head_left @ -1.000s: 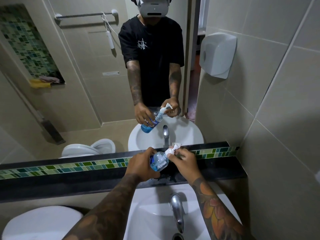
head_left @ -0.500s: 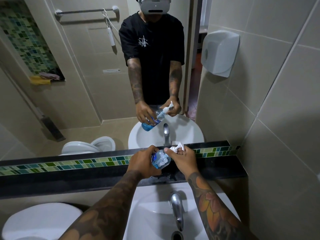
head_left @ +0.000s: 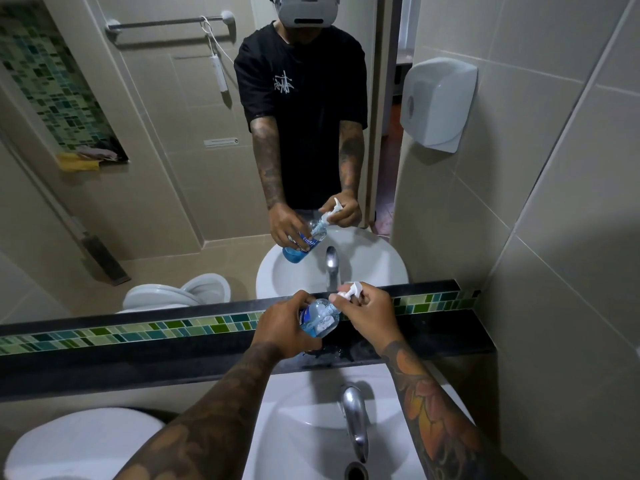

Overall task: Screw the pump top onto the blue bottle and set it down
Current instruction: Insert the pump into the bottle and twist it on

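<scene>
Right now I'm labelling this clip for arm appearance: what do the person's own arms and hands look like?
Both forearms are bare, with no sleeves reaching them, and covered in tattoos. The left forearm carries dense dark ink. The right forearm shows a large orange and red floral design. No gloves, rings or watch are visible on the left hand or the right hand. The mirror shows a black short-sleeved T-shirt.
</scene>
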